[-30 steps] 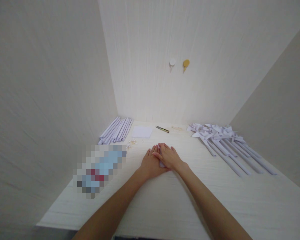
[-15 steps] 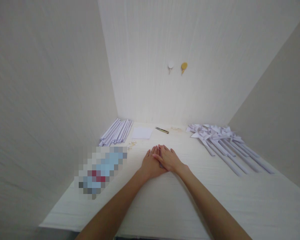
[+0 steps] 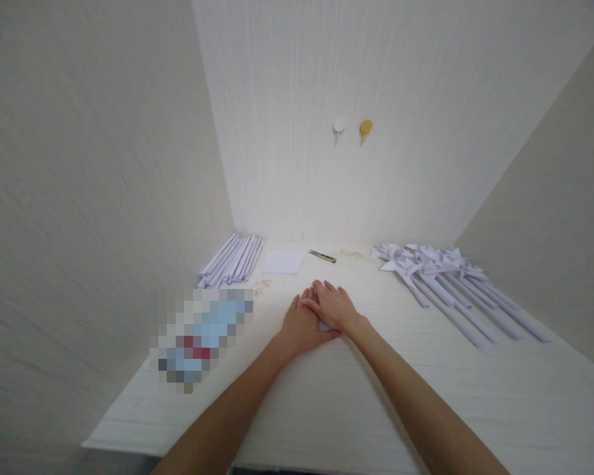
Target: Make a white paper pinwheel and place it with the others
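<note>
In the middle of the white table, my left hand (image 3: 301, 328) lies palm down with its fingers stretched out and its thumb pointing right. My right hand (image 3: 334, 305) rests flat beside it, its fingers overlapping the left fingertips. Between the two hands shows a small bit of pale paper (image 3: 323, 326); the rest of it is hidden beneath them. Neither hand grips anything that I can see. Beyond the hands lie a white paper sheet (image 3: 283, 262) and a pair of thread snips (image 3: 323, 256).
Rolled paper sticks (image 3: 231, 260) are piled at the back left. Several paper pinwheels (image 3: 430, 267) on paper sticks lie at the right. Small pale bits (image 3: 262, 285) sit near a blurred blue item (image 3: 212, 330). Two hooks, one white (image 3: 339, 125) and one yellow (image 3: 365, 126), are on the wall.
My right hand has shifted slightly up, and my left thumb sticks out further right, with a little more paper showing between the hands. The view has moved slightly.
</note>
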`<state>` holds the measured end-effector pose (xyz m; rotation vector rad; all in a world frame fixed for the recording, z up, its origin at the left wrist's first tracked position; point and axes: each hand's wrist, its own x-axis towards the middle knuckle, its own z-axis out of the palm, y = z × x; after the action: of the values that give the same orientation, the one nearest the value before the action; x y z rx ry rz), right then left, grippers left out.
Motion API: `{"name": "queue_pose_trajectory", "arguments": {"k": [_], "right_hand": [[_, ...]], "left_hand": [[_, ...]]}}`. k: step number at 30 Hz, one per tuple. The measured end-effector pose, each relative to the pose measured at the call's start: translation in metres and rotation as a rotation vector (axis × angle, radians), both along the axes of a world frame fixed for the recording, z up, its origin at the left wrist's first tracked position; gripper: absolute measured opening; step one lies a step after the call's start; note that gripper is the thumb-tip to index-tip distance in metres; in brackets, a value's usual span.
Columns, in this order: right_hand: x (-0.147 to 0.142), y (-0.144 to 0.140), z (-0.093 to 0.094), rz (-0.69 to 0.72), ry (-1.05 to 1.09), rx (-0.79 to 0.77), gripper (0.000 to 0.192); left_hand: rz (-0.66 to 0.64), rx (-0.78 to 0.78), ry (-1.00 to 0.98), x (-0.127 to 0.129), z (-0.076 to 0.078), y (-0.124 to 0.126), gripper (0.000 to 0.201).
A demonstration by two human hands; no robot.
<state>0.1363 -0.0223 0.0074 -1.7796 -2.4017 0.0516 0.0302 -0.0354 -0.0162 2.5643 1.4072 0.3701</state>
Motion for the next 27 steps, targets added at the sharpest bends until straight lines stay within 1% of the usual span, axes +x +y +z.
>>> {"name": "queue_pose_trajectory", "arguments": {"k": [3, 6, 10, 15, 20, 27], "right_hand": [[-0.003, 0.003, 0.002, -0.036, 0.028, -0.012, 0.057], [-0.003, 0.006, 0.001, -0.059, 0.071, -0.050, 0.056], [0.003, 0.007, -0.009, -0.049, 0.115, -0.079, 0.056], [0.011, 0.001, -0.019, -0.046, 0.154, -0.105, 0.057], [0.019, -0.012, -0.014, -0.007, 0.193, -0.111, 0.055], [0.029, -0.040, -0.004, 0.048, 0.191, -0.124, 0.053]], "left_hand": [[0.002, 0.008, 0.010, 0.000, 0.000, 0.000, 0.090], [0.006, 0.017, 0.008, 0.000, -0.001, 0.000, 0.090], [0.007, -0.005, 0.023, 0.001, -0.001, 0.000, 0.091], [0.004, -0.018, 0.047, 0.000, 0.001, -0.001, 0.099], [0.036, -0.019, 0.091, 0.000, 0.001, 0.000, 0.101], [0.033, 0.017, 0.135, 0.000, -0.005, 0.001, 0.090]]}}
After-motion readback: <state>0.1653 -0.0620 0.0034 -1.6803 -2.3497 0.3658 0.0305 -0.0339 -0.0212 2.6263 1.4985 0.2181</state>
